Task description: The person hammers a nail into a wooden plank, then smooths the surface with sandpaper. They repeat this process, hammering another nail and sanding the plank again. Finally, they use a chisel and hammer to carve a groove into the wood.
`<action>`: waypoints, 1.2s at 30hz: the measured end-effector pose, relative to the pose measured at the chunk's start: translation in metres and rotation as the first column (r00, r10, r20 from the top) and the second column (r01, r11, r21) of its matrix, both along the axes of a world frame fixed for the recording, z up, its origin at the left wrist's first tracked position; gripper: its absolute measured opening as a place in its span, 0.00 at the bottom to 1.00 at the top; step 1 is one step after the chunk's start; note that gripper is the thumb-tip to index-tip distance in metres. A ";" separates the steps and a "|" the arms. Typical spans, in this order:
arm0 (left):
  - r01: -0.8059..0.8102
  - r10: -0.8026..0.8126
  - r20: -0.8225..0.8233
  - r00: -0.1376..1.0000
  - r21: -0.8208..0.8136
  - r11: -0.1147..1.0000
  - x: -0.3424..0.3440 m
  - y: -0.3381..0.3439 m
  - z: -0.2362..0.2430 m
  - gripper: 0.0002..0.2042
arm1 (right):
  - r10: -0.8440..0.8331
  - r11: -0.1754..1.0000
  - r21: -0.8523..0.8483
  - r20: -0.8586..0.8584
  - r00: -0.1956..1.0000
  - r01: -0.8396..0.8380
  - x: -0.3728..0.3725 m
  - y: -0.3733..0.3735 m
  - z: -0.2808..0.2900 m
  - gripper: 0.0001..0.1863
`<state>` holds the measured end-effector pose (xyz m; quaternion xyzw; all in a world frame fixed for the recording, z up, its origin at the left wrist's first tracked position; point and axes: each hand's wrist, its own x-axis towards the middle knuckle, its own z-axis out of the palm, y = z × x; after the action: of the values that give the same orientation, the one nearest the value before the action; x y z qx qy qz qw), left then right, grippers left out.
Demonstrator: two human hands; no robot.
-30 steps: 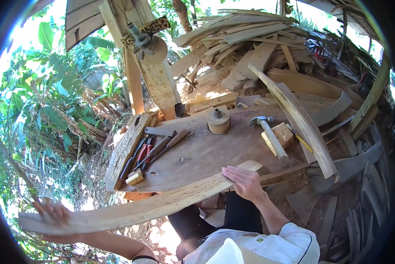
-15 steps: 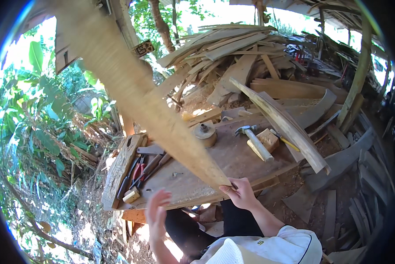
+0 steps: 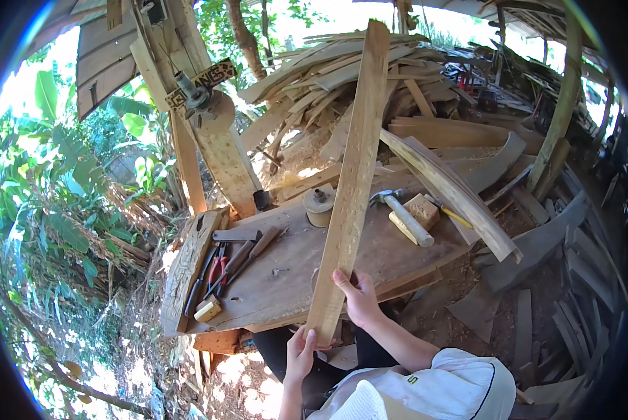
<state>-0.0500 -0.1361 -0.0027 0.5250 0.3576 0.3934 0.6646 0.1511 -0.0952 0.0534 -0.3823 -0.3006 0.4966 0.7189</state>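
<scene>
A long flat wooden plank [image 3: 356,161] stands tilted upward in front of me, its lower end near my lap. My left hand [image 3: 302,357] grips the bottom end, thumb on the face. Higher up, my right hand [image 3: 359,297] is closed round the right edge. Behind the plank lies the wooden workbench [image 3: 286,280]. On it, to the right of the plank, a claw hammer [image 3: 406,218] rests against a wood block [image 3: 422,211]. A round tin-like container [image 3: 319,205] stands just left of the plank.
On the bench's left lie red-handled pliers [image 3: 218,269], wooden-handled tools [image 3: 247,259] and a rough timber piece [image 3: 195,269]. A long split board [image 3: 454,196] crosses the right end. Behind rises a heap of planks [image 3: 335,70]; a post [image 3: 216,150] stands left, scrap wood [image 3: 580,280] right.
The plank has swung from leaning far left to nearly upright. My left hand, free before, now grips its lower end, and my right hand holds it higher up.
</scene>
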 end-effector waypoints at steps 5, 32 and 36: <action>-0.052 0.055 0.055 0.997 -0.056 0.997 0.001 -0.010 0.027 0.20 | 0.026 0.996 -0.084 -0.127 0.992 -0.036 -0.017 -0.003 -0.017 0.15; -0.339 0.331 -0.329 0.884 0.036 0.940 -0.110 -0.070 0.081 0.20 | -0.114 0.807 0.261 0.949 0.294 -0.530 0.029 0.016 0.021 0.20; -0.376 0.410 -0.473 0.780 0.169 0.911 -0.102 -0.090 0.129 0.19 | -0.089 0.906 0.220 0.934 0.347 -0.361 0.052 0.051 0.015 0.19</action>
<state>-0.1525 -0.2258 0.1264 0.5434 0.6052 0.3857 0.4354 0.2030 -0.0447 0.0689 -0.4162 -0.7771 0.1808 0.4362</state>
